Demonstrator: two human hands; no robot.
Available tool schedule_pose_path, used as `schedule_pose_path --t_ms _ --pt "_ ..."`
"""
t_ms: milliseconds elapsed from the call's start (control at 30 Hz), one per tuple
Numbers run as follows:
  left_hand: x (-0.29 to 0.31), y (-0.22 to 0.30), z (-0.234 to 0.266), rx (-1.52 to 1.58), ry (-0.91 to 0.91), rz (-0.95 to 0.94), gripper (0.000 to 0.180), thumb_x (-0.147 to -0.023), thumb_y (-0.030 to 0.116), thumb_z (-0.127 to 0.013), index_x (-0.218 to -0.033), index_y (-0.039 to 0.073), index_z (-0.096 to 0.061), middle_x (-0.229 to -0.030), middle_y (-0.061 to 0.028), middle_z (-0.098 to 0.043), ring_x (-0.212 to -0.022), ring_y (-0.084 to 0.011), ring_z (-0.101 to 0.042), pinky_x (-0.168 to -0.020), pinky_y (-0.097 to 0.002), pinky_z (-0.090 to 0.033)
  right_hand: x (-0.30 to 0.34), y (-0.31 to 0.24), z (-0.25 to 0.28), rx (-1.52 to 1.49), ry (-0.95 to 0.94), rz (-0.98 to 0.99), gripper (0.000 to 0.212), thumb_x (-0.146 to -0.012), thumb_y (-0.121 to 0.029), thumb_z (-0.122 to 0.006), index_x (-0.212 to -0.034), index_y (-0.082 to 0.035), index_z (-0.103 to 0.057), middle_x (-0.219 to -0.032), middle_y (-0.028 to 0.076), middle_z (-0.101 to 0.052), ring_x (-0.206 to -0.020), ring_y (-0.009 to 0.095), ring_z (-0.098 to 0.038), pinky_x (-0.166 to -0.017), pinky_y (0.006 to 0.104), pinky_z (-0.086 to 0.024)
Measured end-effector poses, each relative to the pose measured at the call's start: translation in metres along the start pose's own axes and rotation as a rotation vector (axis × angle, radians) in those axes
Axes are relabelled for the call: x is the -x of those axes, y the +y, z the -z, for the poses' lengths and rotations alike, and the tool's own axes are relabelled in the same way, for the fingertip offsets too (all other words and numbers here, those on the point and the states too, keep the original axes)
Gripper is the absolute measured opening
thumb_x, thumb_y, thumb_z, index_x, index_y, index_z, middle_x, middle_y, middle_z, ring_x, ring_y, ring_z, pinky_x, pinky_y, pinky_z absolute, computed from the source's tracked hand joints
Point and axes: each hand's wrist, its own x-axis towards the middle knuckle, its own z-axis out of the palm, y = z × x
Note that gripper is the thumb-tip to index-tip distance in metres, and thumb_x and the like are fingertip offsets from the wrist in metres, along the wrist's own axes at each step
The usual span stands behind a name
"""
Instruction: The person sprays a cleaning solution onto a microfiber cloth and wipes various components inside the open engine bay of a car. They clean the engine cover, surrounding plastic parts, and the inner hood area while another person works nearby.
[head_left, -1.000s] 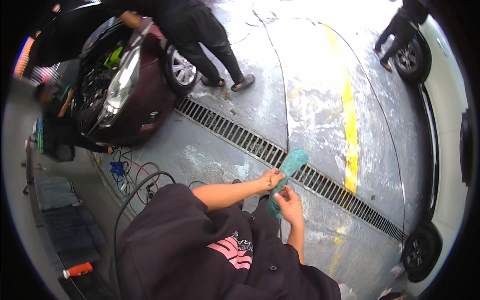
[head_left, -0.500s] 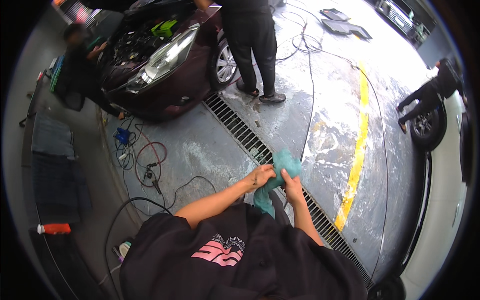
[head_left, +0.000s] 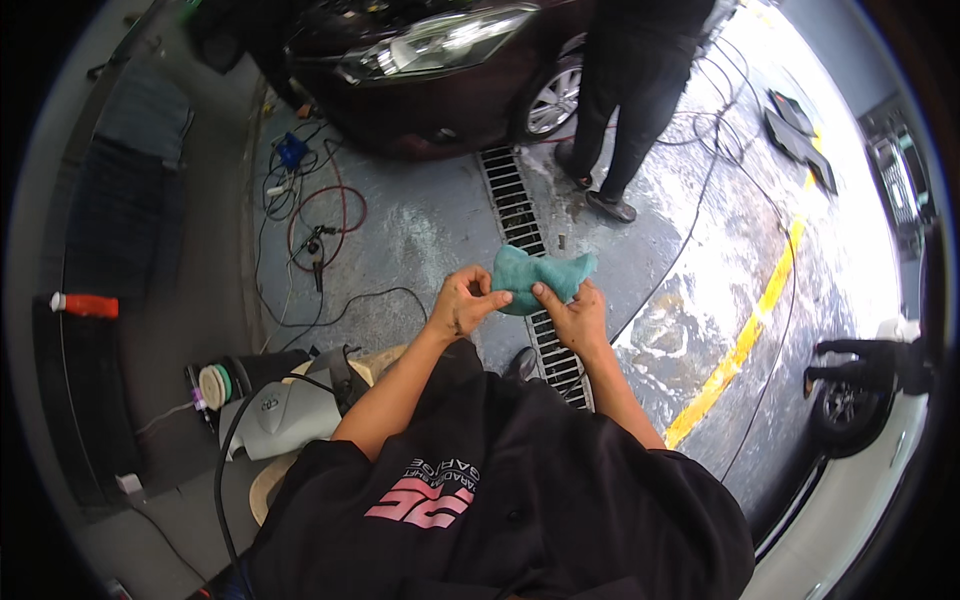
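Left hand (head_left: 464, 302), right hand (head_left: 580, 320): each grip pinched on near edge of teal cloth (head_left: 538, 272), thumbs uppermost, probably to control folds.

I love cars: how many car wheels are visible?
2: one silver-spoked wheel on the glossy maroon car, top centre; one black-tyred wheel on the white car, right. Others may be hidden.

The left hand (head_left: 465, 303) pinches, its thumb (head_left: 495, 300) stretched toward the right hand (head_left: 578, 322), with a dark smudge (head_left: 457, 326) near the wrist. Just beside it, the right hand grips, thumb angled up toward the left. Behind each hand, a bare forearm (head_left: 390, 395) slopes outward to the elbow.
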Motion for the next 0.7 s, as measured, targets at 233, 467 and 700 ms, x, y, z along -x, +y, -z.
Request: schedule_pose_path --t_ms 233,467,700 --pt "-0.035 0.035 0.122 0.818 -0.017 -0.236 0.025 -0.093 0.034 -0.067 -0.088 0.013 -0.054 -0.085 0.0017 -0.057 -0.081 -0.0109 -0.053 -0.082 -0.0295 -0.044 -0.101 -0.039 -0.062 -0.544 -0.203 -0.158 0.037 -0.097 -0.037 -0.066 -0.098 -0.001 -0.07 -0.089 0.002 -0.07 -0.083 0.011 -0.064 -0.077 0.0296 -0.05" --pt "-0.121 -0.045 0.211 0.945 0.012 0.299 0.062 -0.102 0.057 -0.039 -0.136 0.008 -0.054 -0.131 -0.0116 -0.062 -0.124 -0.027 -0.057 -0.107 -0.0447 -0.043 -0.207 -0.096 -0.163 -1.019 -0.404 -0.313 0.035 -0.103 -0.029 -0.056 -0.12 0.001 -0.061 -0.111 0.008 -0.068 -0.098 0.016 -0.064 -0.09 0.0308 -0.049" --pt "-0.181 0.062 0.281 1.12 -0.024 0.035 0.047 -0.1 0.036 -0.054 -0.133 0.002 -0.056 -0.13 -0.0158 -0.063 -0.125 -0.0291 -0.058 -0.109 -0.0447 -0.044 -0.318 -0.088 -0.203 -0.546 -0.211 -0.222 0.042 -0.098 -0.022 -0.063 -0.131 0.002 -0.054 -0.123 0.011 -0.062 -0.097 0.015 -0.062 -0.089 0.0295 -0.049"
